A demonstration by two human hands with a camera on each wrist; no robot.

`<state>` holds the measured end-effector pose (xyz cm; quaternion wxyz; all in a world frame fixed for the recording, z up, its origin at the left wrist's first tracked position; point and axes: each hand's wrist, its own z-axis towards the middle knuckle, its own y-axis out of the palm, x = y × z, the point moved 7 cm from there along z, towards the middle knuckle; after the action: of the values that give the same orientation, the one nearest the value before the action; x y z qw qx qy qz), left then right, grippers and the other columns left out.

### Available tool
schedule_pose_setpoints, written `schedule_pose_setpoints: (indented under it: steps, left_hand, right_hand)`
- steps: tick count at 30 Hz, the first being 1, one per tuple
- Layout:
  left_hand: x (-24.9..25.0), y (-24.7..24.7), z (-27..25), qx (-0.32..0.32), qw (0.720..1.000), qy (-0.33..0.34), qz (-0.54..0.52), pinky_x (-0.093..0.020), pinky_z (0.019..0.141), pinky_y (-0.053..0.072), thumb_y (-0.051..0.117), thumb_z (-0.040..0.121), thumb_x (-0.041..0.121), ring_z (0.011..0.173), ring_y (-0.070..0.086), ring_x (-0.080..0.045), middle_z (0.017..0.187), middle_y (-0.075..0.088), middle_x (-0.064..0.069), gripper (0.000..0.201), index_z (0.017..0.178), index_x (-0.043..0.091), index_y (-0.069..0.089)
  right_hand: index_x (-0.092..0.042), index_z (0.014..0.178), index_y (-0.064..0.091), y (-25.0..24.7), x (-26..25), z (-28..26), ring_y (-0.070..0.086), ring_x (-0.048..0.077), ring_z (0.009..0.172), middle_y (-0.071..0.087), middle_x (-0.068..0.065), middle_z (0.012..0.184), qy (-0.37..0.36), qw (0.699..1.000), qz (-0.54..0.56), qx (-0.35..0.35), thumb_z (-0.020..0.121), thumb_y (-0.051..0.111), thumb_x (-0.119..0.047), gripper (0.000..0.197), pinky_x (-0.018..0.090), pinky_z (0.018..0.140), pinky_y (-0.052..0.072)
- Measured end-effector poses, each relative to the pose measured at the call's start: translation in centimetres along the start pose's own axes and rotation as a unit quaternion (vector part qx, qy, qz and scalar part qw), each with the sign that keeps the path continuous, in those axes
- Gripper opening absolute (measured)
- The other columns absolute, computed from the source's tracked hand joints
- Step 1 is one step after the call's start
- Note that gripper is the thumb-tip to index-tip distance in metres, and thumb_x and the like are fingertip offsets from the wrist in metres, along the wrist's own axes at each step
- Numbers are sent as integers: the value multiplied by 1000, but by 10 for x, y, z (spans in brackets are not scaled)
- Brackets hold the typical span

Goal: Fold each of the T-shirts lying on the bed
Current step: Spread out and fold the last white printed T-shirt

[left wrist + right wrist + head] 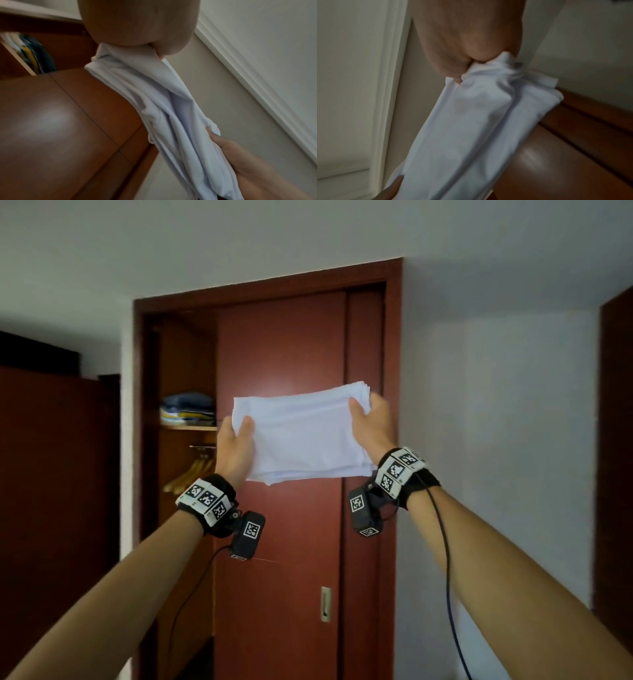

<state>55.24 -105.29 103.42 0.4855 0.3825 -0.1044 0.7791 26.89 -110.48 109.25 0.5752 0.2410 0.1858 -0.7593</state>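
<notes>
A folded white T-shirt (303,433) is held up in the air in front of a reddish-brown wardrobe. My left hand (236,440) grips its left edge, thumb on top of the cloth. My right hand (371,419) grips its upper right corner the same way. In the left wrist view the white T-shirt (171,115) stretches from my left hand (145,44) down to my right hand (240,155). In the right wrist view the white T-shirt (471,128) hangs from my right hand (471,56). The bed is out of sight.
The wardrobe's sliding door (281,508) is partly open on the left. A shelf (188,426) inside bears a stack of folded clothes (187,409), with wooden hangers (191,474) on a rail below. Dark furniture (51,474) stands at the left, a white wall (496,440) at the right.
</notes>
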Motion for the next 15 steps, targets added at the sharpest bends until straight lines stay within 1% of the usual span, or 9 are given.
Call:
schedule_pose_setpoints:
  steps: [2,4,5,6,8,9,11,13,15]
  left_hand:
    - [-24,-28,29,19,1000,-5,15,-22,77,54,50,105,26,98,68,-7,115,69,3,24,123,13,60]
    - [-46,-58,54,39,999,-7,29,-17,70,54,50,106,25,96,68,-6,113,69,5,21,122,16,60]
    - [-59,-73,65,49,998,-10,39,-19,72,55,50,106,25,96,68,-8,112,69,5,18,119,18,59]
    - [-76,-90,78,58,997,-14,44,-25,77,58,51,105,28,99,69,-12,113,69,3,17,117,19,59]
    - [-109,-121,102,65,996,-25,51,-42,90,59,55,99,35,105,70,-20,118,70,-3,26,119,18,61]
    - [-128,-137,115,69,996,-34,50,-46,92,59,55,97,36,107,71,-22,121,70,-5,32,122,16,61]
    - [-161,-167,143,85,994,-51,47,-49,92,59,53,101,29,106,71,-25,120,71,-7,30,125,12,61]
    - [-195,-195,175,101,991,-68,46,-48,93,57,51,104,22,106,70,-26,119,71,-8,27,127,10,61]
    - [-230,-220,210,114,989,-83,45,-45,91,57,52,104,21,106,69,-26,119,70,-8,27,127,10,61]
  right_hand:
    - [-12,87,58,55,17,16,45,3,60,53,-8,71,-4,999,25,-31,100,58,-19,14,17,54,37]
    - [-17,76,49,112,27,31,40,7,58,45,-10,67,-18,997,47,-56,98,60,-20,25,21,54,34]
    - [-18,73,45,139,30,37,36,8,58,41,-10,65,-27,996,51,-68,97,60,-20,30,21,53,32]
    - [-18,71,41,168,31,44,34,8,58,38,-11,64,-41,994,57,-79,97,61,-20,33,21,52,30]
    - [-20,68,36,225,34,52,30,8,56,35,-11,63,-66,989,73,-106,96,62,-19,38,19,49,27]
    - [-21,67,35,254,36,55,30,7,55,35,-11,63,-75,987,75,-118,96,62,-19,39,18,48,26]
    - [-24,66,36,313,42,62,33,7,54,37,-11,62,-85,984,64,-144,96,62,-20,41,16,46,27]
    - [-26,65,37,373,52,72,35,7,55,39,-11,63,-87,981,45,-168,96,62,-21,40,16,47,27]
    - [-22,66,37,430,63,83,35,11,56,39,-8,64,-87,979,33,-181,95,62,-22,39,24,52,30]
